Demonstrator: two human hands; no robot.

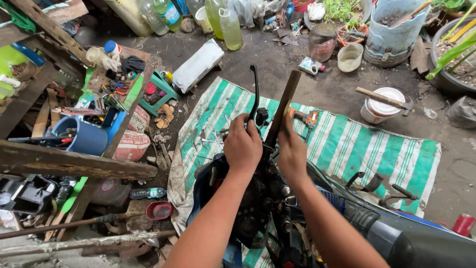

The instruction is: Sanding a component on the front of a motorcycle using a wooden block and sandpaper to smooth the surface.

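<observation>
- Motorcycle (396, 238) lies low in the frame, its handlebar end propped over the striped tarp (357, 149); it looks part-stripped, with bare bolts and cables showing around the head, so I judge the work to be midway, with nothing yet lifted off the bar.
- Tarp covers the dirt floor (307, 79); small metal bits lie scattered on it near the bar, and an orange tool (308, 118) sits just past the hands.
- Wooden beams (74, 164) and a cluttered rack of tools fill the left side; a blue bucket (84, 136) stands among them.
- Grey drum (394, 32) and potted plants line the far right edge; plastic bottles (225, 22) stand along the far wall.
- White tub (382, 104) has a hammer (386, 100) lying across its lid.
- Left hand (243, 146) is closed around the bar beside the black lever (256, 92), which points up.
- Right hand (291, 151) is wrapped around a flat wooden stick (283, 106), held upright and touching the lever mount; the loosening or prying there appears unfinished.
</observation>
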